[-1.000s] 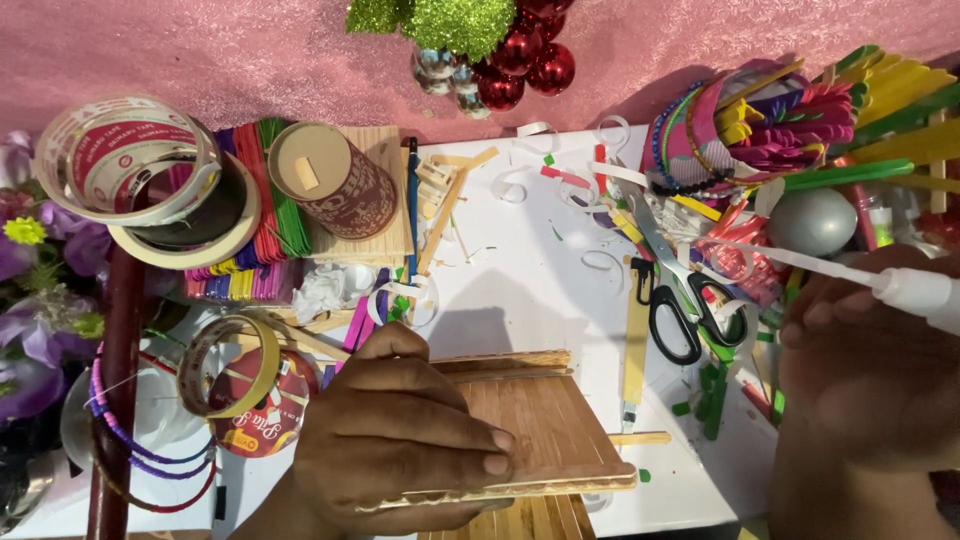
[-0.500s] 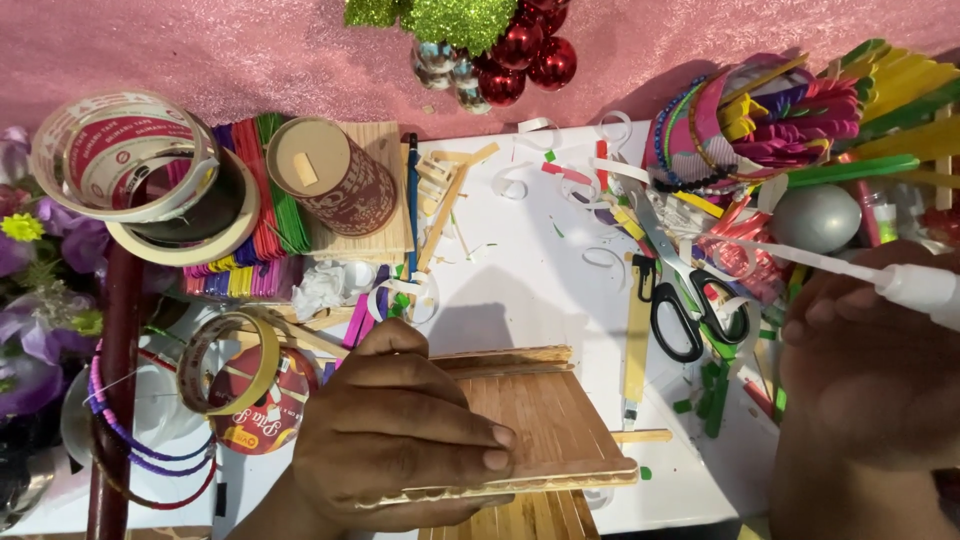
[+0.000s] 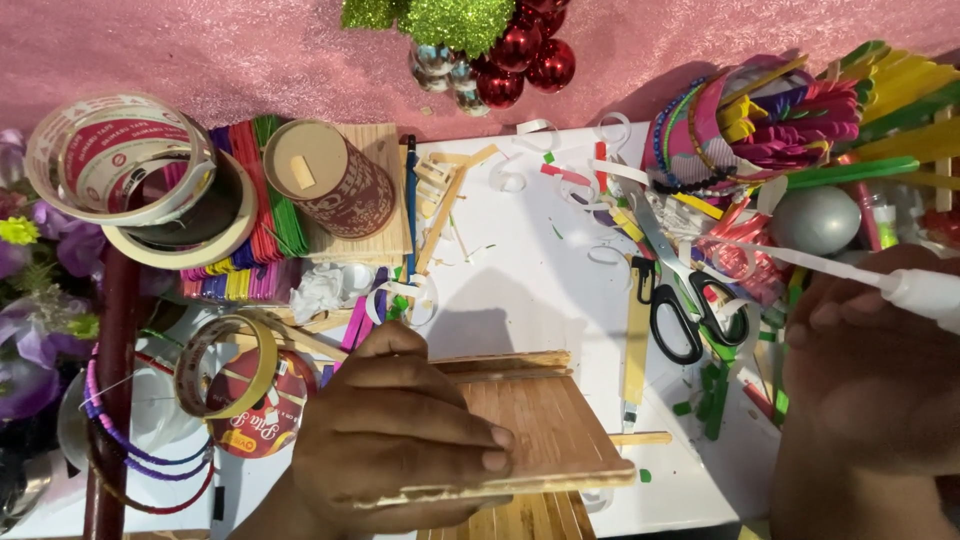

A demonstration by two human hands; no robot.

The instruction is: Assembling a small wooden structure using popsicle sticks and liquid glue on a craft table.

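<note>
White table [image 3: 540, 270]: left hand [image 3: 400, 440] grip clamps stick panel [image 3: 545, 430]; right hand [image 3: 870, 380] grip holds glue bottle [image 3: 925, 292].

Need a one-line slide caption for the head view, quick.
Left hand steadies craft-stick panel; right hand holds white glue nozzle.

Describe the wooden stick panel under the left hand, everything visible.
The wooden stick panel is a flat board of pale brown craft sticks set side by side, with thicker stick edges along its far and near sides. It lies roughly level above the white work surface, low in the centre. The left hand rests on its left part, fingers spread over the top; the right hand is apart.
</note>
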